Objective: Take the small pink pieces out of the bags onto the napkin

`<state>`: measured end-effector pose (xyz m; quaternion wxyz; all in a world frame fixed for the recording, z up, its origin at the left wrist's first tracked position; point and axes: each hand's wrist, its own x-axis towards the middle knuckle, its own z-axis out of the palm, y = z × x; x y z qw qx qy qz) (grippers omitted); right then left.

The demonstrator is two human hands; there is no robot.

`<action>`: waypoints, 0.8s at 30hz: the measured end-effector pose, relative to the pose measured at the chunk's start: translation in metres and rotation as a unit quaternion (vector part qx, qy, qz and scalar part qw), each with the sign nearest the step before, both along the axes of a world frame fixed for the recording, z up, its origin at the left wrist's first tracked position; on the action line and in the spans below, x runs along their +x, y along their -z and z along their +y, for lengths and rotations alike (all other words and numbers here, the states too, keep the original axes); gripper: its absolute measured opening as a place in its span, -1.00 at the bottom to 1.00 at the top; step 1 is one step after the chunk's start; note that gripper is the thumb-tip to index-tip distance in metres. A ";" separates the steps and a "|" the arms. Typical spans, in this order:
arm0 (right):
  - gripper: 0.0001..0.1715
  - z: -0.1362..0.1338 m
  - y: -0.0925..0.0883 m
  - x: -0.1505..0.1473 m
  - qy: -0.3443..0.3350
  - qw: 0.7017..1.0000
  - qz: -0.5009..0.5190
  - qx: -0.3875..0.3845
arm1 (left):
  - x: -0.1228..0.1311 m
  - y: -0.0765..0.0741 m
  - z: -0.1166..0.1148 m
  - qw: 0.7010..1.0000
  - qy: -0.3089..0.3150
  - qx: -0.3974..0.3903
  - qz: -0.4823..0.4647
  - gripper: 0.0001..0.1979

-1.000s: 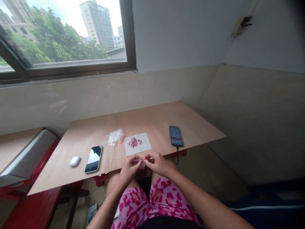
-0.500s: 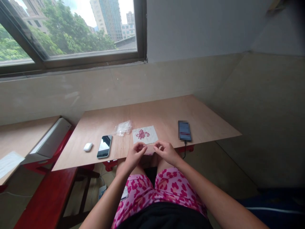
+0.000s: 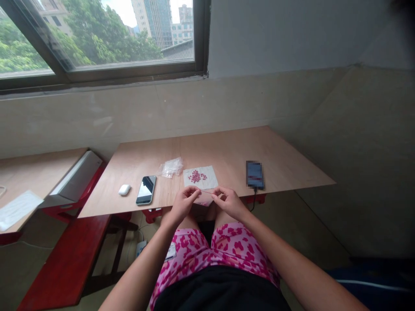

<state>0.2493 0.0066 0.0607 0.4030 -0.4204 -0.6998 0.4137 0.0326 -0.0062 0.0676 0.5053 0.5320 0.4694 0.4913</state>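
At the table's near edge, my left hand (image 3: 187, 199) and my right hand (image 3: 227, 201) face each other with a small gap between them. Each is closed in a pinch of thumb and fingers. A thin thread-like strand (image 3: 206, 192) is stretched across the gap; whether it is thread or wire is too fine to tell. Just beyond the fingers lies a white sheet (image 3: 211, 173), and on it a loose cluster of small pink-red beads (image 3: 195, 176). Any bead on the strand is too small to make out.
On the wooden table (image 3: 227, 147) lie crumpled clear plastic bags (image 3: 171, 167), a phone (image 3: 146, 190), a white earbud case (image 3: 124, 189) and a second phone (image 3: 255, 175) with a cable. A red bench (image 3: 65, 263) stands lower left, beside another table with paper (image 3: 19, 209).
The camera view has shifted slightly, so the table appears a little higher and further right. Both hands keep their pinch on the strand, with the fingers slightly repositioned.
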 end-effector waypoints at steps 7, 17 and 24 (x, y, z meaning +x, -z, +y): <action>-0.80 -0.006 -0.003 -0.008 -0.033 0.999 -0.012 0.021 | 0.007 0.005 -0.005 0.998 0.053 0.013 0.022 -0.70; -0.78 -0.005 -0.001 -0.010 -0.033 0.999 -0.004 0.017 | 0.014 0.003 -0.007 0.993 0.065 0.041 0.093 -0.74; -0.80 -0.006 -0.003 -0.011 -0.029 0.999 0.000 0.015 | 0.013 -0.005 -0.011 0.984 0.062 0.092 0.142 -0.79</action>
